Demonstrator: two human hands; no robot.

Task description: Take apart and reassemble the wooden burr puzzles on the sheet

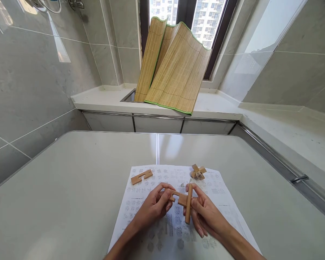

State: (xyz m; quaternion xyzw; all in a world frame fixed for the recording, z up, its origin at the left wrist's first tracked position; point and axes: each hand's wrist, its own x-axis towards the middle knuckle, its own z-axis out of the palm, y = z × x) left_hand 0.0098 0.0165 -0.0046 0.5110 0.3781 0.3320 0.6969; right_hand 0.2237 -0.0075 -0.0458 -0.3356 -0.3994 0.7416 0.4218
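Left hand (158, 200): grip pinching notched piece (182, 199), lower centre
Right hand (206, 209): grip closed on rod (189, 204)
Rod: may slip if either grip loosens

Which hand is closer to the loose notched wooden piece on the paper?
Left. The left hand is just below and right of the loose piece in the picture, not touching it; the right hand is farther off to the right.

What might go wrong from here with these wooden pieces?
The rod might slip, since the right hand seems to pinch it with the fingers, across the notched strip that the left hand also grips. The right hand could also bump the small wooden cross, which lies just beyond it on the paper.
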